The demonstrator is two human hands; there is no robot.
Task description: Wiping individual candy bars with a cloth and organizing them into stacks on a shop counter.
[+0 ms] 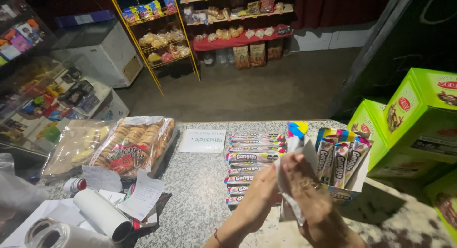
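My left hand [257,193] and my right hand [309,191] meet over the speckled counter [200,181], both gripping a crumpled white wrapper [288,181] held between them. Just behind the hands lies a row of several long snack packets [252,157], laid flat side by side. To the right stands an open cardboard display box [340,193] with more of the same packets [338,160] upright in it. A ring shows on my right hand.
Bagged biscuits [135,143] and a clear bag of pastries [76,145] lie at the left. Paper slips [143,195], a white roll [102,214] and a small card [202,141] lie nearby. Green cartons [414,119] stack at the right. Snack racks [157,33] stand beyond.
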